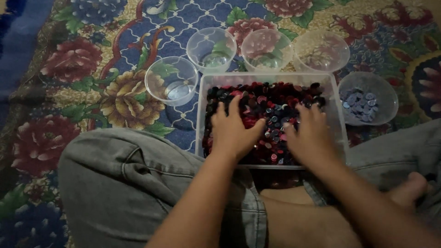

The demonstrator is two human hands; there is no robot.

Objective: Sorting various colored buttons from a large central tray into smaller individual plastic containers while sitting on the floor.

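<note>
**Both hands flat in the buttons**

We held nothing: our left hand (233, 131) and right hand (310, 133) both lay palm-down and spread, fingers unclenched, pressed on the heap of buttons (271, 103). The buttons, mostly dark red, black and a few blue, filled the clear rectangular tub (340, 133) directly under our palms, with the loose heap showing between the 2 hands and just past the fingertips.

Flat hands like this looked suited to spreading and raking the heap, not pinching out a single piece, though we could not tell whether any button was caught under a finger.

Beyond our fingertips stood 3 clear round bowls in a row: 1 past the left hand (212, 48), 1 between the hands (267, 49), 1 past the right hand (321, 51). A 4th clear bowl (171, 80) sat just outside the left hand, touching or nearly touching the tub's corner. They appeared empty. Outside the right hand, a 5th bowl (369, 98) held only pale blue-grey buttons, near the tub's edge.

Everything rested on a flowered carpet (78, 69); the tub sat against our crossed legs in grey jeans (128, 183), within easy reach.
</note>
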